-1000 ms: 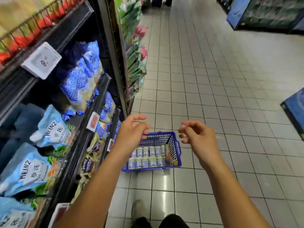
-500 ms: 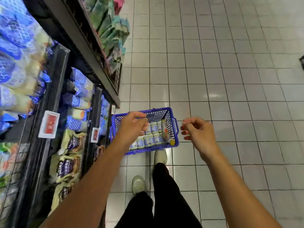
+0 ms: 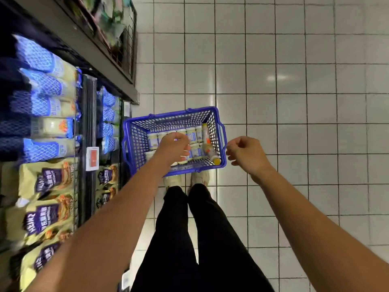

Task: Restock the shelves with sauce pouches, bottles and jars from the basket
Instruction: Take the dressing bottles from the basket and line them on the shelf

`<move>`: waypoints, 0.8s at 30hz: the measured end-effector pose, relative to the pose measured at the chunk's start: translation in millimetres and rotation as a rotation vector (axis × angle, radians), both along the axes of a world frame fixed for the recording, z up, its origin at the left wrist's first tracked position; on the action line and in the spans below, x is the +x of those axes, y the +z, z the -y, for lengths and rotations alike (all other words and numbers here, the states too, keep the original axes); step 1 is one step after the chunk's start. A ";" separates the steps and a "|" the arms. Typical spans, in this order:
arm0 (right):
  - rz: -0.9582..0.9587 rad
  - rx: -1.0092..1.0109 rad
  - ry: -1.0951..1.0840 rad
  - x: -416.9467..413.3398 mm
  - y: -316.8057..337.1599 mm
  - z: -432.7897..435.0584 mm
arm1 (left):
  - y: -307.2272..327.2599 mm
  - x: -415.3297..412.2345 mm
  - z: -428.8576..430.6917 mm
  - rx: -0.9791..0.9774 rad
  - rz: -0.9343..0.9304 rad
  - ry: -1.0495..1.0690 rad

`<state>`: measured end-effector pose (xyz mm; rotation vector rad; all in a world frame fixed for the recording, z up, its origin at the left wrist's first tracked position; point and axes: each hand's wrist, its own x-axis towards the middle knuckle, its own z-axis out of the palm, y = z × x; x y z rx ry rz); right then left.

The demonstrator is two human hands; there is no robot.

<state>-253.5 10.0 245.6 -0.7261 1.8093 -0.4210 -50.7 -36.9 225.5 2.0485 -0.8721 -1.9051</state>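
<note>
Basket point(image 3: 136, 144) on the floor point(image 3: 294, 102) beside the shelves point(image 3: 88, 114)
It sits just right of the shelves, which hold pouches point(image 3: 46, 102). Jars point(image 3: 192, 134) stand in rows inside, with a bottle point(image 3: 211, 153) lying along the right wall. Shoes point(image 3: 173, 179) are just behind it. The left hand point(image 3: 173, 148) is over the jars and the right hand point(image 3: 246, 154) is outside the right rim.

Under the left hand point(image 3: 173, 147) is a blue basket point(image 3: 134, 142) with a lattice of holes, cream jars point(image 3: 152, 140) with blue labels and a yellow-capped bottle point(image 3: 210, 152). Left of that hand are blue pouches point(image 3: 42, 100) netted in white and yellow pouches point(image 3: 46, 216) labelled purple. Beyond the right hand point(image 3: 246, 153) is a white floor point(image 3: 294, 102) gridded with dark lines.
</note>
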 end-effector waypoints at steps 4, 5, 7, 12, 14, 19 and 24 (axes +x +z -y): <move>-0.001 0.089 -0.010 -1.7 -64.2 13.8 | -66.9 -5.7 9.8 0.100 0.003 -0.009; -0.004 0.107 -0.010 -1.5 -83.6 18.0 | -86.7 -8.1 11.9 0.122 -0.006 -0.001; -0.030 0.130 0.003 -0.4 -124.9 28.8 | -130.2 -14.7 15.3 0.174 -0.018 0.027; -0.086 0.169 0.108 10.4 -232.4 63.4 | -239.0 -37.4 13.0 0.383 -0.111 0.168; -0.128 0.182 0.189 12.9 -276.1 72.4 | -281.2 -48.0 4.4 0.450 -0.124 0.211; -0.205 0.223 0.348 12.1 -370.3 84.2 | -371.5 -73.2 -13.8 0.545 -0.139 0.289; -0.232 0.201 0.476 21.1 -427.8 93.0 | -427.3 -100.0 -19.0 0.629 -0.189 0.360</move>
